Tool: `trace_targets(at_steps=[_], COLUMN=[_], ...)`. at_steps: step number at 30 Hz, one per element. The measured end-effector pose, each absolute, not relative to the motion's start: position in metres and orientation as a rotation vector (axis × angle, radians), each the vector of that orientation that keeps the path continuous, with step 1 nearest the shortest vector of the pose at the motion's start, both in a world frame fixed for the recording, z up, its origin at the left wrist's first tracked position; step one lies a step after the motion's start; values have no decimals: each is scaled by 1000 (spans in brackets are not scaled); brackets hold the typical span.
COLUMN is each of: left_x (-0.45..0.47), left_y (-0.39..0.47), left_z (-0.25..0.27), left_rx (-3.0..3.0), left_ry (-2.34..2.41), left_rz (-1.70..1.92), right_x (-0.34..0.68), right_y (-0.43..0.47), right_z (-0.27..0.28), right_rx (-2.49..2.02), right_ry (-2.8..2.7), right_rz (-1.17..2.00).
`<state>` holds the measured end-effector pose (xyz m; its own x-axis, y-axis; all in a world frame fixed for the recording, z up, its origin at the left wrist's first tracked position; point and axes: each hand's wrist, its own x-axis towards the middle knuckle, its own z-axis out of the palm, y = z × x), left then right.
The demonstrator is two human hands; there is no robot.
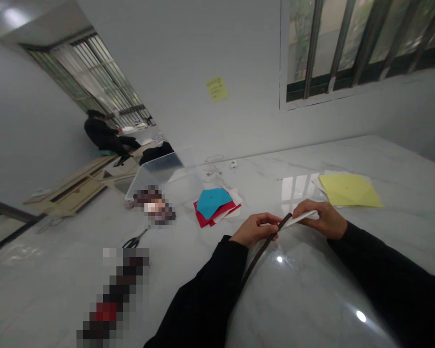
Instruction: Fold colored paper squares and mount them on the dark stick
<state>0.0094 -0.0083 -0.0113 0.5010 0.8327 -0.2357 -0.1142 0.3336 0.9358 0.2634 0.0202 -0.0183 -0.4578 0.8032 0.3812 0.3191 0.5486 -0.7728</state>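
Observation:
Between the thumb and fingers of my left hand [255, 230] is the upper end of a narrow dark brown strip [254, 263], whose lower part runs down past my left sleeve. My right hand [328, 221] pinches a flat white piece [300, 219], seen nearly edge-on; what it is made of I cannot tell. Its left end meets the brown strip at my left fingertips, and whether the two are joined is not clear. Left of my hands lie a blue cut piece [213, 202] and red pieces [202, 220]. Beyond my right hand a yellow sheet [350, 189] rests on white ones.
Scissors [132, 242] lie on the white marbled table [181, 285] at left, near two blurred-out items. A clear plastic bin [136, 176] stands behind them. Against the wall are a white plug [233, 164] and a cable. Farther off, a person [99, 131] sits by a window.

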Motion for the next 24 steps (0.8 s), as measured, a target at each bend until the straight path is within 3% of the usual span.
trace_targets(at_steps=[11, 19, 24], left_x=[9, 8, 10], left_y=[-10, -10, -11], left_z=[-15, -21, -24], left_rx=[1059, 1041, 1037], left_ry=[840, 829, 834], left_rz=[715, 665, 639], right_x=[261, 262, 265], right_y=[16, 19, 21], right_z=[-13, -21, -21], right_rx=[-990, -1035, -1027], right_ry=[-2017, -1921, -1932], right_rz=[856, 1306, 1420])
